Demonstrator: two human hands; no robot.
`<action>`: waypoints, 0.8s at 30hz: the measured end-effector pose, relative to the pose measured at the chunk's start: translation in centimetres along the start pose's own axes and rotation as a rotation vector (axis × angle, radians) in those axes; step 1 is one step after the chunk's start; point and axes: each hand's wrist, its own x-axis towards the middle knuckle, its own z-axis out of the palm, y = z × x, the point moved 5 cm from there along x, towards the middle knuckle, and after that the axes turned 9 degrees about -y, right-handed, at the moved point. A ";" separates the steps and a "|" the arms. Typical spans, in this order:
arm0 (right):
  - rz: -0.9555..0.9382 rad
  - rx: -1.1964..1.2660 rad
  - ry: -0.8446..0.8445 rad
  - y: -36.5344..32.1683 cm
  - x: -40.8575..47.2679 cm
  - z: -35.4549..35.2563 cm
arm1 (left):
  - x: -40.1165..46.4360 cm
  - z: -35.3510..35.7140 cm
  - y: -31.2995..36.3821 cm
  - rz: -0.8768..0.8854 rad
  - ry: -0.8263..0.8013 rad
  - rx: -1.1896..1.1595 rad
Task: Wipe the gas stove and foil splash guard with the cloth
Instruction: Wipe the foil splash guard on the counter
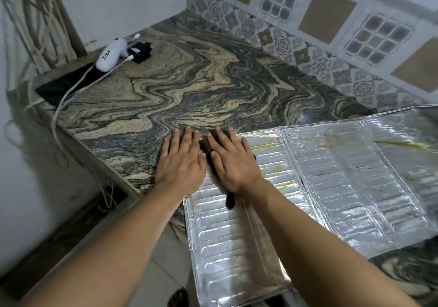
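The silver foil splash guard (336,188) lies flat and unfolded on the marbled counter, with its near panel hanging over the counter's front edge. Yellow smears mark its top and middle panels. A dark cloth (205,146) sits at the guard's upper left corner, mostly hidden; one end (230,200) pokes out below my right wrist. My right hand (231,162) presses flat on the cloth with fingers spread. My left hand (181,158) lies flat beside it, fingers on the counter and the cloth's edge. No gas stove is in view.
A white handheld device (111,56) with a white cable and a black plug (141,52) lies at the counter's far left. Patterned wall tiles (308,53) run behind the swirled stone counter (189,86). Floor tiles show below the counter's edge.
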 end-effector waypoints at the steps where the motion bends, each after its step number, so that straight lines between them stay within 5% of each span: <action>1: 0.012 0.001 0.004 0.3 0.3 -0.3 | 0.0 0.0 0.0 -0.001 0.006 0.010; 17: 0.409 0.014 0.071 12.8 -1.5 -3.1 | 0.0 0.2 0.0 -0.013 0.003 0.019; 24: 0.570 0.038 0.150 10.7 -3.7 -1.7 | -0.1 0.0 0.3 -0.009 0.006 0.006</action>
